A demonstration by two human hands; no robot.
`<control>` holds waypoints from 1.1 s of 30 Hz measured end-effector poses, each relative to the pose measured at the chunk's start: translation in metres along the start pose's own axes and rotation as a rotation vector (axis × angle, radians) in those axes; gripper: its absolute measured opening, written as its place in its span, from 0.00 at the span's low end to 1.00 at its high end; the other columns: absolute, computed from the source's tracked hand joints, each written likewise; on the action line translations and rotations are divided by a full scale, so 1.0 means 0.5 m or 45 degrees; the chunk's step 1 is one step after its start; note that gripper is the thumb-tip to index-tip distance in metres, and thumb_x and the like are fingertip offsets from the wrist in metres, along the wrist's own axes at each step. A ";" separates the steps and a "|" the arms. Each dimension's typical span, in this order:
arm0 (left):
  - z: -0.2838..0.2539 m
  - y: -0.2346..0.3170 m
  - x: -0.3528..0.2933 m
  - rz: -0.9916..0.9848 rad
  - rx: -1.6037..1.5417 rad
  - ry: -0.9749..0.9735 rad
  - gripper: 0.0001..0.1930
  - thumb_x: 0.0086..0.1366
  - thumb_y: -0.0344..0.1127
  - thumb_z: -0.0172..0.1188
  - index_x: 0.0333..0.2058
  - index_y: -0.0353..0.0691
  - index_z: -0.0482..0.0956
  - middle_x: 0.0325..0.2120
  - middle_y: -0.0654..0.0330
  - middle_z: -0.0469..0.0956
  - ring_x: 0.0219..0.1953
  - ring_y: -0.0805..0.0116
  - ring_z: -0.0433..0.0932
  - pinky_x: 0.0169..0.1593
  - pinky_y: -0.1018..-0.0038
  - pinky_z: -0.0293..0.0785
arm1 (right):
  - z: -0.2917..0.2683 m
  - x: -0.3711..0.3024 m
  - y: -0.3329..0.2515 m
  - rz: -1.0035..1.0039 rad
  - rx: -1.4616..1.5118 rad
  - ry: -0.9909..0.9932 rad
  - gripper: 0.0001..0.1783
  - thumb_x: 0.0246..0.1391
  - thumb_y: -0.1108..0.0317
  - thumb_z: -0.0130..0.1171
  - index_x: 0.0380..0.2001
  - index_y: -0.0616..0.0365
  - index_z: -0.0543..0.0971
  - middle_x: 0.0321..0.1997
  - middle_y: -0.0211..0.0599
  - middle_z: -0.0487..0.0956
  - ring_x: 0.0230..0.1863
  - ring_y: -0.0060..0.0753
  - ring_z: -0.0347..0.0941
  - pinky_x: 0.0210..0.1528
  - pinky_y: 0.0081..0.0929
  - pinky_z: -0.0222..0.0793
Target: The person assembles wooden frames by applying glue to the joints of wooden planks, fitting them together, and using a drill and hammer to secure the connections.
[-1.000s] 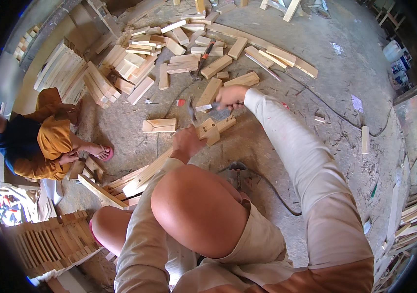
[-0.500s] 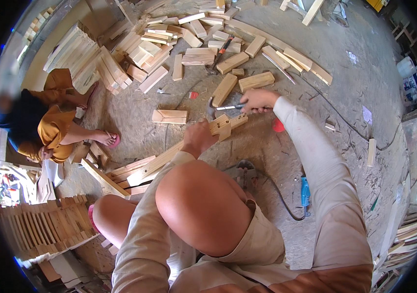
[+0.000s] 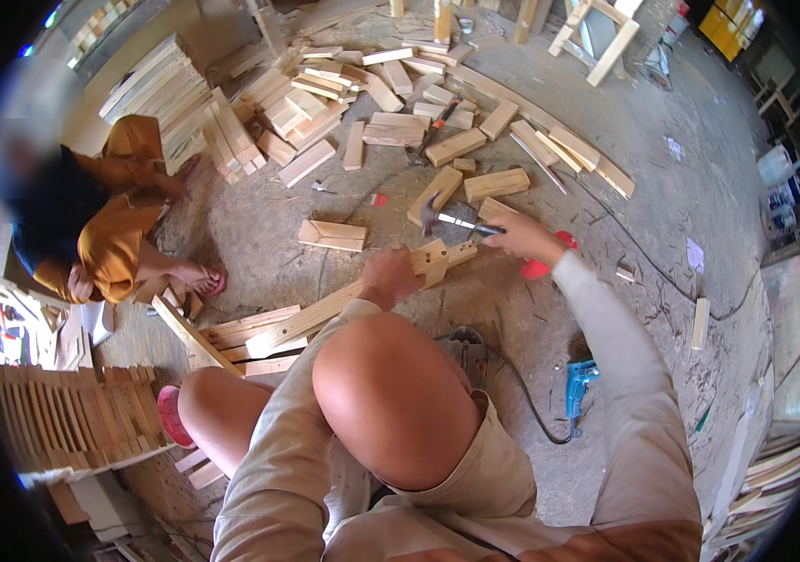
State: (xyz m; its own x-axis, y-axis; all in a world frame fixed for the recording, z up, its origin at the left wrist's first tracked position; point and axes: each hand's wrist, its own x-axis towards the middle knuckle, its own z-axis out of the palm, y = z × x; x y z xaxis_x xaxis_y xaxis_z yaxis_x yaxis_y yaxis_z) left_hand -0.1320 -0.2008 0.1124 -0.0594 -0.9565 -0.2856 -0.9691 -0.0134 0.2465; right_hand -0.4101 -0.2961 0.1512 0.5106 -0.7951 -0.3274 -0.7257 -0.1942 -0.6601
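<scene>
Near the plank (image 3: 319,310), hammer (image 3: 457,221) farther right

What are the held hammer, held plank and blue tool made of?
Hammer: likely steel; dark grey head, bright glossy shaft. Dark grip maybe rubber, unclear.
Plank: wood, apparently unvarnished; pale, matt tan faces.
Blue tool: probably moulded plastic casing, judging by its even colour.

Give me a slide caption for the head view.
Left hand holding a wooden board, right hand gripping a hammer.
</scene>
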 end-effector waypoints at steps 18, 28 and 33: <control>0.029 -0.035 0.005 0.030 0.009 0.042 0.29 0.56 0.54 0.67 0.44 0.33 0.80 0.39 0.47 0.85 0.42 0.49 0.85 0.47 0.58 0.82 | 0.092 -0.266 -0.221 -0.392 -0.147 0.663 0.16 0.64 0.59 0.63 0.34 0.60 0.70 0.27 0.54 0.76 0.30 0.60 0.77 0.31 0.47 0.68; 0.018 -0.044 -0.042 -0.032 -0.036 0.001 0.27 0.56 0.50 0.67 0.45 0.32 0.79 0.39 0.48 0.85 0.43 0.49 0.85 0.46 0.58 0.82 | -0.025 -0.339 -0.297 -0.968 0.456 1.115 0.12 0.67 0.61 0.54 0.39 0.59 0.74 0.32 0.44 0.74 0.32 0.45 0.73 0.34 0.40 0.72; 0.042 -0.030 0.007 0.040 0.012 0.102 0.30 0.56 0.54 0.65 0.47 0.32 0.79 0.39 0.47 0.85 0.43 0.48 0.85 0.46 0.57 0.82 | 0.214 -0.259 -0.041 0.097 -0.098 0.292 0.20 0.66 0.60 0.59 0.52 0.66 0.74 0.43 0.62 0.80 0.47 0.62 0.79 0.45 0.49 0.73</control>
State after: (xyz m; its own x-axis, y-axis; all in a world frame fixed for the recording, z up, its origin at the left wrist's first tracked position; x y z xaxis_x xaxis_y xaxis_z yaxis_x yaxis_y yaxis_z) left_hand -0.1225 -0.1980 0.0883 -0.0710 -0.9767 -0.2027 -0.9692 0.0195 0.2454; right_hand -0.4120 -0.1275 0.1348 0.3413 -0.9170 -0.2065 -0.7956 -0.1649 -0.5829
